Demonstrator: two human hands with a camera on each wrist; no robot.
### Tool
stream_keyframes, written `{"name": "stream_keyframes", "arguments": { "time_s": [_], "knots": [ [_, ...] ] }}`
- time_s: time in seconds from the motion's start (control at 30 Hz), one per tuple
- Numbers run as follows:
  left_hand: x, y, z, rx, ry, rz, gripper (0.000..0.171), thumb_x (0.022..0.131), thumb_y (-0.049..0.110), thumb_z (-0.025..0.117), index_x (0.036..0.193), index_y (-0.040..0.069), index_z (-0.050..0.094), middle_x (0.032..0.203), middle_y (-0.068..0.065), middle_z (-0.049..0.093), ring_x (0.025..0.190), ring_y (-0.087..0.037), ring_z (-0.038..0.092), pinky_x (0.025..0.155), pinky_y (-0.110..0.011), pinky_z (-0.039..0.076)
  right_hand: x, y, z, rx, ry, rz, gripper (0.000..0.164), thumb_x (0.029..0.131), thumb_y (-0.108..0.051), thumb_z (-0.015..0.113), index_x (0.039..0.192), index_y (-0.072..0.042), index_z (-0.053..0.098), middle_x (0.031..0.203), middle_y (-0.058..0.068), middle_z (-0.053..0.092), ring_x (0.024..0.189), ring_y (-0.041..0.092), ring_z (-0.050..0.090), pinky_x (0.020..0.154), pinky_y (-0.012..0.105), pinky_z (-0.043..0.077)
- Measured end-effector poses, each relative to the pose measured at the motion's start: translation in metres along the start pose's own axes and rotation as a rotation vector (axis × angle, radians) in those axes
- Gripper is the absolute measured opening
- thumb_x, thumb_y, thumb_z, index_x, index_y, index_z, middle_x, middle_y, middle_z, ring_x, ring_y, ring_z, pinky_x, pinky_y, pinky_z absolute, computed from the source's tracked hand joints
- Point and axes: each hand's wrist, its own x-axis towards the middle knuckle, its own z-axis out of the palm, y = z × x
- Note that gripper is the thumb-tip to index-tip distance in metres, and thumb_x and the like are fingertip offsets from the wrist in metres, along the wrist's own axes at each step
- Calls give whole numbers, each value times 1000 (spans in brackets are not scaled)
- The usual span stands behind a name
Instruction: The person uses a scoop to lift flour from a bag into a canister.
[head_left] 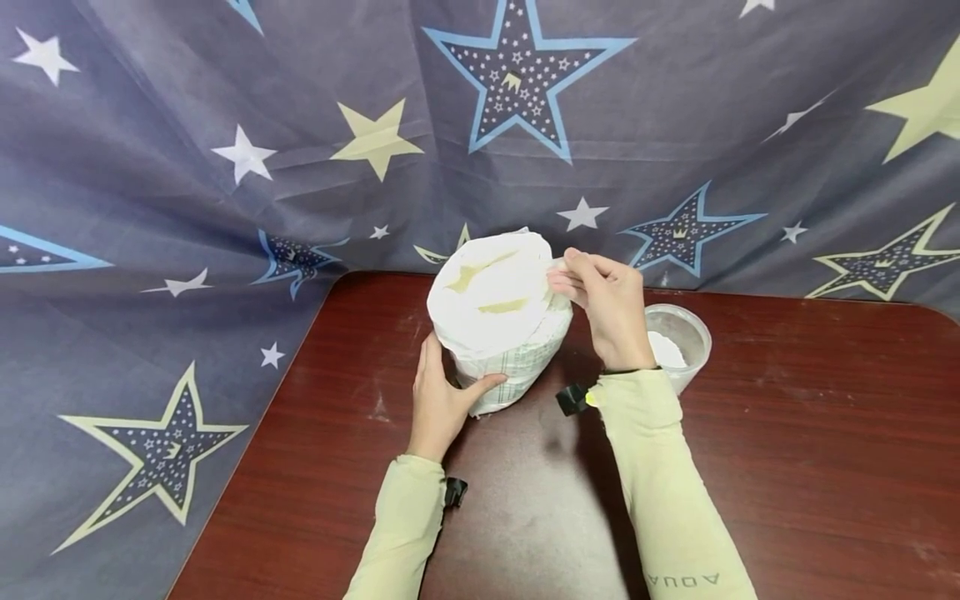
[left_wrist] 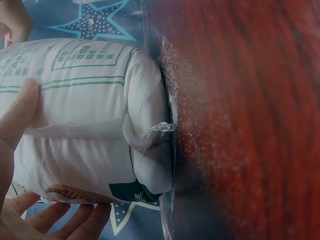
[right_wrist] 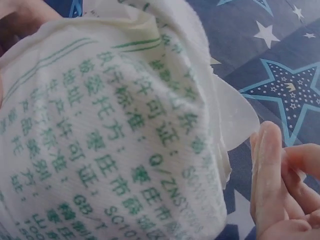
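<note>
A white woven sack (head_left: pixel 517 367) with green printing stands on the table, tilted, its wide mouth up and bright white inside. My left hand (head_left: pixel 442 396) holds its lower side, thumb across the front and fingers around the left, as the left wrist view also shows. At the sack's right rim, my right hand (head_left: pixel 611 304) pinches a small white piece between thumb and fingers. A pale, translucent, round-edged piece (right_wrist: pixel 237 112) sticks out past the rim in the right wrist view, reaching my fingertips (right_wrist: pixel 270 135); I cannot tell what it is.
Behind my right wrist stands a clear round container (head_left: pixel 693 333) with white powder in it. Fine white specks dust the reddish-brown table (head_left: pixel 817 442). A dark star-patterned cloth (head_left: pixel 300 75) hangs right behind and left of the table.
</note>
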Motion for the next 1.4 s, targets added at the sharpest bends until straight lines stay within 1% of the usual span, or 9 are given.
{"name": "stream_keyframes", "arguments": {
  "time_s": [0.07,0.13,0.27,0.5,0.73,0.9,1.07,1.2,1.4],
  "knots": [
    [0,0,0,1,0,-1,104,66,56,87,149,18,37,141,-3,48,134,-22,46,111,-45,40,-1,1,-1,22,4,20,13,95,-11,67,95,0,74,82,8,74,77,15,73,80,29,59],
    [-1,-1,-1,2,0,0,104,66,56,87,148,17,37,141,-3,48,134,-22,46,111,-45,40,-1,1,-2,36,11,26,12,95,-10,67,95,-1,74,82,8,74,77,16,73,80,29,59],
    [-1,-1,0,2,0,4,104,66,56,87,148,17,37,140,-3,48,134,-22,47,110,-45,40,-1,3,-3,64,20,14,13,96,-9,66,94,0,75,82,9,74,76,16,73,80,29,59],
    [0,0,0,-7,5,7,102,66,56,88,148,19,38,140,-2,49,133,-22,47,110,-45,40,-2,3,-5,81,40,7,14,97,-9,63,92,-3,75,81,7,74,74,14,72,78,27,59],
    [0,0,0,-2,9,11,102,66,56,88,147,19,39,139,-3,49,133,-23,48,109,-45,41,-2,1,-10,116,58,39,13,97,-11,64,92,-3,73,80,7,73,74,14,71,75,24,59],
    [0,-1,0,-1,12,16,101,66,56,88,146,19,39,138,-2,50,133,-22,48,109,-45,41,-1,1,-13,154,72,56,15,97,-10,64,87,-2,72,77,7,73,72,13,70,72,22,58],
    [0,-1,0,-5,12,18,101,66,56,87,147,19,39,139,-2,49,133,-22,47,110,-45,40,-2,-1,-19,204,82,44,15,97,-8,63,88,2,71,75,8,73,69,13,71,69,21,58],
    [0,-1,0,-3,12,18,101,66,57,87,147,19,39,139,-2,49,133,-22,47,110,-45,40,-4,-4,-26,234,94,31,14,96,-7,64,88,2,72,74,9,73,68,14,71,68,21,58],
    [0,-3,1,-5,12,20,103,67,56,87,148,18,37,140,-3,49,134,-22,47,110,-46,40,-6,-10,-39,289,126,37,14,95,-5,65,87,4,71,73,11,72,65,15,71,65,22,58]
  ]
}}
